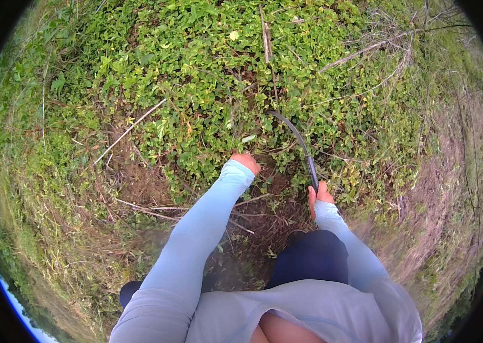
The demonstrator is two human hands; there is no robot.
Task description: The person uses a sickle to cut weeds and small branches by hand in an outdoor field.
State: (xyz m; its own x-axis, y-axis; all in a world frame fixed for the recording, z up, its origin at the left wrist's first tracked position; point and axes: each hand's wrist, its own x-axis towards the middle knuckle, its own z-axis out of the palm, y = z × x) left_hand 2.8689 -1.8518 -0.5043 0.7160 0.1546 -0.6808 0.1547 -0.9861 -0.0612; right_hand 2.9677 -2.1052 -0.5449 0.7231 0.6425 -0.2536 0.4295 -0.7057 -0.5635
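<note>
My right hand (322,195) grips the dark handle of a sickle (311,169). Its curved blade arcs up and to the left, with the tip among the leaves ahead of my hands. To the left, my left hand (246,162) reaches into the edge of a mat of low, leafy green plants (200,96). Its fingers are bent and partly hidden by foliage, so whether stems are held is unclear. The blade and my left hand are apart. A pale leaf (248,138) lies just beyond that hand.
Bare brown soil (286,214) shows below my hands, near my dark-clad knee (310,259). A dry stick (130,130) lies at the left, and an upright-looking dry stalk (265,36) lies ahead. Dry branches (368,51) spread at the upper right. Dry grass (434,188) covers the right side.
</note>
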